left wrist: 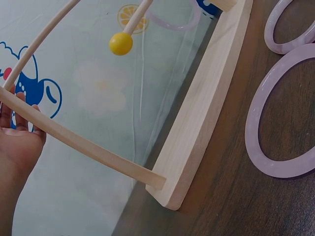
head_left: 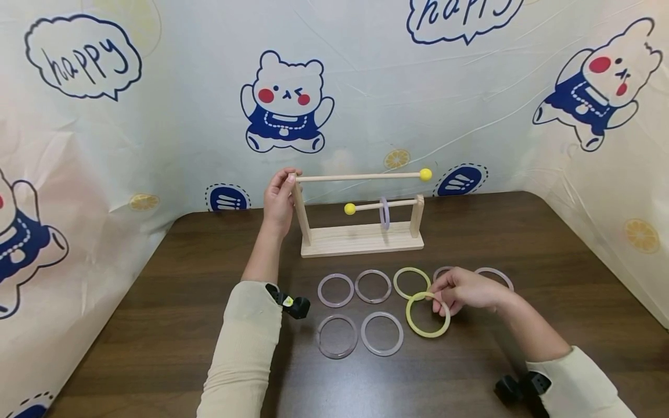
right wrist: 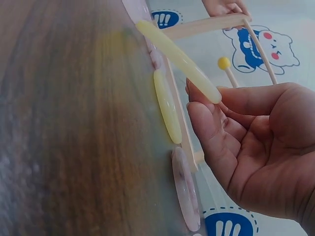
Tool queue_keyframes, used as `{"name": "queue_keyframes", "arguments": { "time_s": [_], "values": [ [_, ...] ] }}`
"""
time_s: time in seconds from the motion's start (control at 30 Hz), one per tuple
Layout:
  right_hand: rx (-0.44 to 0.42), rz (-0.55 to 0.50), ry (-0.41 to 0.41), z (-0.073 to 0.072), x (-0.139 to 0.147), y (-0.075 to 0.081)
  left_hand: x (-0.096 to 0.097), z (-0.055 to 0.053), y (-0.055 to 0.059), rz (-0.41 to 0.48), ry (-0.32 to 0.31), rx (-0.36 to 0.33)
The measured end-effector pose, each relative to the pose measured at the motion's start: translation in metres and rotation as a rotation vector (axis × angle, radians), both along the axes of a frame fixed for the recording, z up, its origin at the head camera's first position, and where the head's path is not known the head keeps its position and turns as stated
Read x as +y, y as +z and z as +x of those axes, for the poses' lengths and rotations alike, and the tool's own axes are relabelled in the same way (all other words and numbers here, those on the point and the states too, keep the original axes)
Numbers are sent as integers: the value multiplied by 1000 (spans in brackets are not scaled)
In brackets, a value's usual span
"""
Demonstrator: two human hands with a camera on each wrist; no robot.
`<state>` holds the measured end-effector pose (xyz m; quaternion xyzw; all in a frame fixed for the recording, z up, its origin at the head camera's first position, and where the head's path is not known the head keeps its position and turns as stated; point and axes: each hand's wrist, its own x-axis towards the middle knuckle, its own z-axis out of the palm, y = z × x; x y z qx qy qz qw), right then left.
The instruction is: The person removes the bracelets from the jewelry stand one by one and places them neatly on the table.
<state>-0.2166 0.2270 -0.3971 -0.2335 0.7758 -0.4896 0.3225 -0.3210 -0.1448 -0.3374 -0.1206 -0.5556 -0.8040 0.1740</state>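
A wooden stand [head_left: 360, 237] has two upright posts, each with a horizontal rod tipped by a yellow ball. My left hand [head_left: 279, 200] holds the top of its taller left post [left wrist: 83, 140]; in the left wrist view the fingers lie behind that post. One purple ring [head_left: 384, 213] hangs on the lower rod. My right hand [head_left: 462, 292] pinches a yellow ring [head_left: 428, 335] at its edge between thumb and fingers. In the right wrist view this held ring [right wrist: 182, 61] is raised and tilted above the table. Another yellow ring [head_left: 412, 269] lies just behind it.
Several rings lie on the dark wooden table [head_left: 198, 325], including a purple ring [head_left: 335, 305] and a whitish ring [head_left: 382, 353] in front of the stand. Part of a ring [head_left: 496, 271] shows behind the right hand. A printed cloth [head_left: 209, 116] hangs behind the table.
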Motion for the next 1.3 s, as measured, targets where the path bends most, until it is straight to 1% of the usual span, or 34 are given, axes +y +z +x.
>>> {"name": "queue_keyframes", "arguments": {
  "time_s": [0.23, 0.4, 0.63, 0.77, 1.0, 1.2, 1.3],
  "values": [
    [3, -4, -3, 2, -2, -3, 0, 0, 0, 3, -5, 10],
    [9, 4, 6, 5, -3, -3, -1, 0, -1, 4, -4, 3],
    [-5, 61, -36, 8, -4, -1, -2, 0, -1, 2, 3, -4],
    [36, 130, -62, 9, -5, -1, -2, -1, -1, 1, 4, -8],
    [161, 246, -77, 11, -9, -2, -2, -1, -1, -4, 2, -13],
    [238, 293, -70, 12, -11, -2, -1, -2, -1, 7, 0, -11],
    [259, 300, -68, 11, -12, -1, 0, -1, -1, 4, -2, -8]
  ]
}}
